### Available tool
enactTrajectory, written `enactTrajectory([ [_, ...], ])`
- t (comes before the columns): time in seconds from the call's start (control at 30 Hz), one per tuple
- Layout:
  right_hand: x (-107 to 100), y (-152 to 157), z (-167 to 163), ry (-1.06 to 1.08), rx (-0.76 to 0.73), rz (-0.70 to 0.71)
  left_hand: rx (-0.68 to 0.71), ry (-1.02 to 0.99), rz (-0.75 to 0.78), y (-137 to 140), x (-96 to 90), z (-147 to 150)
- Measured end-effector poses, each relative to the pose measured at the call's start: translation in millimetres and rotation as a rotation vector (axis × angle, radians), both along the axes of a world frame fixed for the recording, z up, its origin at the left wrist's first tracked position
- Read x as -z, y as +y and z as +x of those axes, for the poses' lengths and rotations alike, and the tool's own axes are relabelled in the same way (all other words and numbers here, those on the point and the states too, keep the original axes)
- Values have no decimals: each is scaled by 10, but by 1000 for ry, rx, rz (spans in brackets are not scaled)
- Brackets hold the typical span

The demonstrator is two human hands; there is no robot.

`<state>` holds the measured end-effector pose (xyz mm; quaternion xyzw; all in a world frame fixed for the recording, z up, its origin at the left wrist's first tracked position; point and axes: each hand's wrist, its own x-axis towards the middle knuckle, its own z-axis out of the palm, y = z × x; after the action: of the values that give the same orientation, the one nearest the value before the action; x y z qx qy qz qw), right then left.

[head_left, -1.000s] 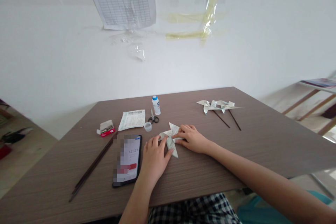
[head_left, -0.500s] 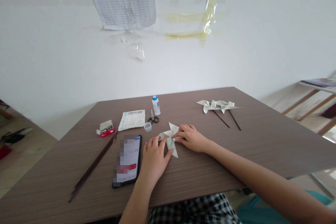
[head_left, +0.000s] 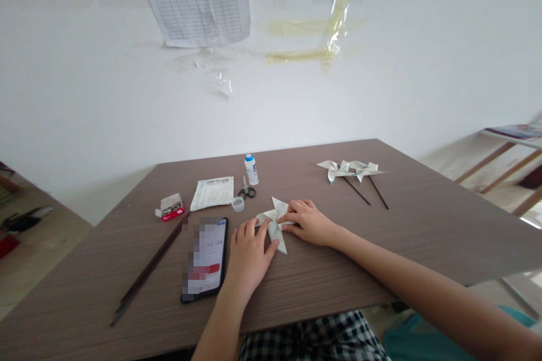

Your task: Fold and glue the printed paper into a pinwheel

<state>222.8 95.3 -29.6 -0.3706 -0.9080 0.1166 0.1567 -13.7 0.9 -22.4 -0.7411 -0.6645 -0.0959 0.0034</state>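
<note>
- Tabletop (head_left: 339, 276): brown, wood-grained, bearing all below.
- Two stick-mounted pinwheels (head_left: 341, 170): lying toward the far right.
- Left hand (head_left: 249, 248): open, fingers spread, resting on the near-left side of a paper pinwheel (head_left: 274, 228).
- Right hand (head_left: 312, 224): fingers bent at its centre; cannot tell whether gripping.
- Smartphone (head_left: 212, 259): left of the left hand.
- Paper pinwheel: printed, four-bladed, flat between both hands.
- Scissors (head_left: 247, 192): black-handled, beyond it.
</note>
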Motion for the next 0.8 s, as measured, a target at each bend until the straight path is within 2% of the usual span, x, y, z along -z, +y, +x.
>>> enactTrajectory([
  [0.43,45,-1,26,49,5,-16,-9,-19,-17,-15,-56,29],
  [0.8,59,-12,48,98,17,-30,0,-17,-2,-13,-28,16],
])
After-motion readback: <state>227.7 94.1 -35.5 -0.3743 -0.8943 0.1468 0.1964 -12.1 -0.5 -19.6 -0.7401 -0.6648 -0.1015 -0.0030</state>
